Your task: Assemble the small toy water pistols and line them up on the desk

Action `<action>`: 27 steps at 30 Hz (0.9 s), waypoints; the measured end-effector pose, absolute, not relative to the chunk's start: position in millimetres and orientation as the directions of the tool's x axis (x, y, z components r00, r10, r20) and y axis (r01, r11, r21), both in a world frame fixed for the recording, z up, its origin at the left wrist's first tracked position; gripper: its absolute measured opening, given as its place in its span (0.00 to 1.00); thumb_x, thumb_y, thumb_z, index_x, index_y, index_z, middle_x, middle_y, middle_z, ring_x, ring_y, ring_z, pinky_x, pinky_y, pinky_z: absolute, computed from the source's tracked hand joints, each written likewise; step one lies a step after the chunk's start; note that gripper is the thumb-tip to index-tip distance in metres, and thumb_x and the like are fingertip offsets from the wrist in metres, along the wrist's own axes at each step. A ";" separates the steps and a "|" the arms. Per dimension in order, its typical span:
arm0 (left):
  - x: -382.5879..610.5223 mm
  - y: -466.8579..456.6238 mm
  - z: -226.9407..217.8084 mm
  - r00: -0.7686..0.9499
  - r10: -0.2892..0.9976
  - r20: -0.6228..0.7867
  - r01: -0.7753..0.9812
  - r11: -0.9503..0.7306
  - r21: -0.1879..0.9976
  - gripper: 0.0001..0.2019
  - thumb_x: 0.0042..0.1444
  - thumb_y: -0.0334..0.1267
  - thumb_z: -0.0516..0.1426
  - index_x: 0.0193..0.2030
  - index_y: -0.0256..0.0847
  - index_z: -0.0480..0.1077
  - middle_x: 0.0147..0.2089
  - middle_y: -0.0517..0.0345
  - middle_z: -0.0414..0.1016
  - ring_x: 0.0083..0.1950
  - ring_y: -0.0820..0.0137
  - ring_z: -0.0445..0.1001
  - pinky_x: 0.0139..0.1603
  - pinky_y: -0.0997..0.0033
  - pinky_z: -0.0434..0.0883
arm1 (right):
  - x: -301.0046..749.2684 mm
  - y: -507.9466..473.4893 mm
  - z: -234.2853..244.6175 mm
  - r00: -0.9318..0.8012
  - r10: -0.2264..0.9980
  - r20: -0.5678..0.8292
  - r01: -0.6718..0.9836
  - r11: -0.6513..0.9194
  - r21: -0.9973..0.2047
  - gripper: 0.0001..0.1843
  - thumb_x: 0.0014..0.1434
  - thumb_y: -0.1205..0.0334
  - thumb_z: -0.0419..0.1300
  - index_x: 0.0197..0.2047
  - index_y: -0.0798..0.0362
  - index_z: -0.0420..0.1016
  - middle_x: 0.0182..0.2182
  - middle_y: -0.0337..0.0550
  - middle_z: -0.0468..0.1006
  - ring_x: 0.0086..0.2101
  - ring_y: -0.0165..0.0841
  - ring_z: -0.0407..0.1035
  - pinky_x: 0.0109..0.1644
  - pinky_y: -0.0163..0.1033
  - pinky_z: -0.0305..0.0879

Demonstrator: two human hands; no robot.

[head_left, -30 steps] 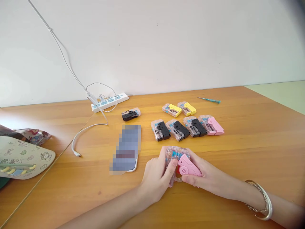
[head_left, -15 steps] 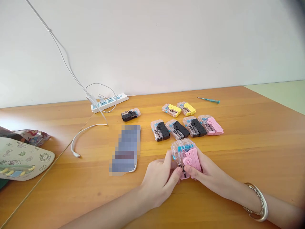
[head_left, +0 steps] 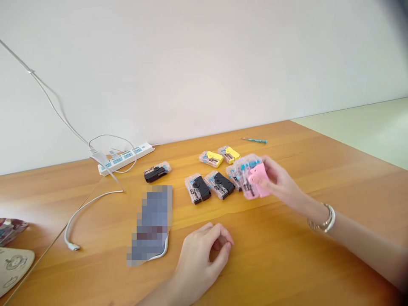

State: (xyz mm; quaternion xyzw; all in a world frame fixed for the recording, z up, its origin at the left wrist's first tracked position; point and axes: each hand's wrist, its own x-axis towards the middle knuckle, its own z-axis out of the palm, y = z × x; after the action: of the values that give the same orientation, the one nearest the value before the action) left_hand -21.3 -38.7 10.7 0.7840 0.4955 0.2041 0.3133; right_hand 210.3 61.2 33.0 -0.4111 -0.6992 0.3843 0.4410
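Curling an empty left hand (head_left: 204, 259) on an orange wooden desk (head_left: 306, 272) beside a pixelated flat slab (head_left: 151, 225), a person, hands well apart, grips clear plastic packs with pink parts (head_left: 253, 178) in the right hand (head_left: 282, 180), over the end of a row of clear packs with black parts (head_left: 207, 188), near 2 clear packs with yellow parts (head_left: 219, 156).

No wording can be read in full. The clear plastic blister pack (head_left: 249, 178) in the right hand (head_left: 280, 180) carries black print and blue marks, too blurred to read. Left of that pack, the packs with black contents (head_left: 197, 189) show similar small labels, likewise illegible. Beyond it, the packs with yellow contents (head_left: 211, 159) bear print too small to tell.
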 end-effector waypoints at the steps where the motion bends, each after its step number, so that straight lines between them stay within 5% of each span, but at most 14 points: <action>1: -20.7 -38.7 11.0 0.434 0.901 0.012 0.660 -0.327 0.676 0.06 0.55 0.30 0.50 0.32 0.44 0.65 0.30 0.63 0.74 0.33 0.69 0.73 0.33 0.74 0.64 | 222.5 73.4 33.4 -0.209 0.921 0.327 0.270 0.376 -0.886 0.19 0.56 0.48 0.60 0.44 0.50 0.63 0.40 0.45 0.75 0.40 0.39 0.72 0.40 0.43 0.71; 5: -18.5 -38.3 12.0 0.448 0.894 0.017 0.689 -0.358 0.630 0.06 0.52 0.28 0.51 0.29 0.43 0.66 0.28 0.63 0.73 0.30 0.70 0.72 0.31 0.76 0.63 | 271.2 111.8 28.9 -0.013 0.984 0.177 0.491 0.161 -0.856 0.26 0.55 0.46 0.59 0.51 0.49 0.58 0.43 0.50 0.78 0.40 0.42 0.74 0.40 0.45 0.71; 13: -18.2 -37.4 7.2 0.451 0.892 0.018 0.705 -0.369 0.606 0.07 0.51 0.28 0.51 0.30 0.43 0.66 0.24 0.65 0.71 0.27 0.72 0.69 0.28 0.77 0.61 | 305.3 125.4 18.4 0.035 0.999 0.000 0.687 -0.024 -0.726 0.26 0.54 0.44 0.57 0.50 0.52 0.64 0.36 0.49 0.82 0.33 0.43 0.77 0.35 0.43 0.72; 20: -17.1 -37.6 7.3 0.475 0.880 0.034 0.713 -0.407 0.571 0.07 0.50 0.27 0.51 0.31 0.44 0.67 0.22 0.65 0.70 0.28 0.71 0.69 0.28 0.77 0.60 | 308.8 128.0 12.6 0.035 0.996 0.077 0.883 0.006 -0.470 0.28 0.54 0.34 0.49 0.39 0.49 0.72 0.31 0.45 0.79 0.34 0.46 0.74 0.34 0.46 0.67; 27: -18.1 -37.9 6.8 0.484 0.870 0.090 0.662 -0.432 0.612 0.07 0.50 0.27 0.52 0.31 0.44 0.67 0.26 0.65 0.73 0.29 0.72 0.69 0.30 0.77 0.62 | 294.0 125.7 14.0 -0.197 0.940 0.279 0.913 0.280 -0.297 0.29 0.58 0.39 0.43 0.51 0.50 0.67 0.52 0.52 0.70 0.56 0.47 0.60 0.57 0.55 0.56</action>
State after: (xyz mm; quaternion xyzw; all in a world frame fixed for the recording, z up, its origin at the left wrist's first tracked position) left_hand -18.1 -37.9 6.8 0.8219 0.4662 0.2012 0.2582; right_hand 294.0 125.7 14.0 -0.5992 -0.7730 0.0327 0.2059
